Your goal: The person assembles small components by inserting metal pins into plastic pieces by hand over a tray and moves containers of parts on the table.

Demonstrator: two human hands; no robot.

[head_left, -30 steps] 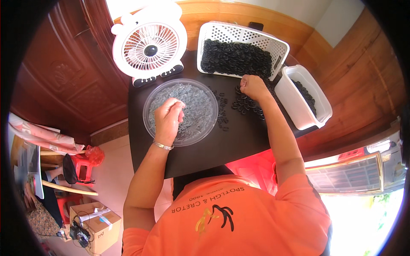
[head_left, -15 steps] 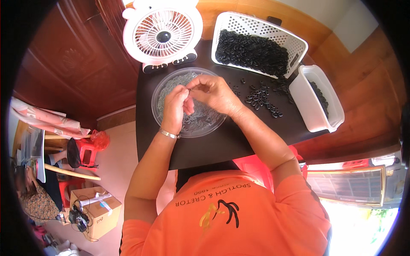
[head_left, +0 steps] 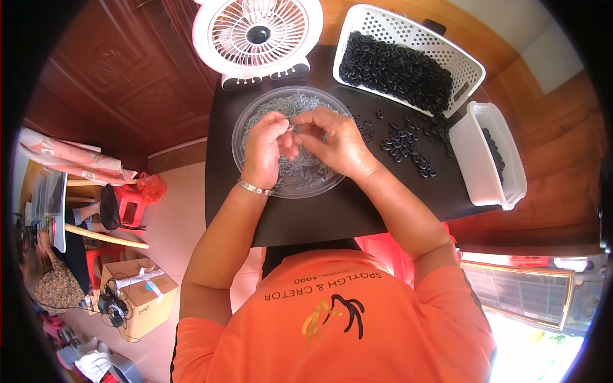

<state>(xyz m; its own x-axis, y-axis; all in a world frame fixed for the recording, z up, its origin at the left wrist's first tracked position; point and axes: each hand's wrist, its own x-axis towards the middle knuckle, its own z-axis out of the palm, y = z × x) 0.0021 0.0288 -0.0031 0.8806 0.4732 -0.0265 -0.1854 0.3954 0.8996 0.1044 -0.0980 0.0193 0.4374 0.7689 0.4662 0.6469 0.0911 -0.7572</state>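
Observation:
Both my hands are close together above a round clear plastic tray point(head_left: 237, 143), which holds many small grey, thin pieces point(head_left: 310, 171). My left hand point(head_left: 263, 152), with a bracelet at its wrist, has thumb and forefinger pinched together. Bent in from the other side, my right hand point(head_left: 337, 145) has its thumb and fingertips close to the left fingertips. Whatever lies between the fingers is too small to make out. Several loose black oval pieces with holes point(head_left: 402, 143) lie on the dark table just right of the tray.
A white perforated basket point(head_left: 471, 67) full of black pieces stands at the back right. Near it, a white bin point(head_left: 472, 166) holds more. A white fan point(head_left: 258, 35) stands behind the tray. On the floor at left are a cardboard box point(head_left: 150, 300) and red stool point(head_left: 131, 204); a person point(head_left: 60, 287) sits beyond.
The whole view has shifted a little, so the table things appear farther right and higher. My hands stay over the tray; the right fingers have changed their bend slightly.

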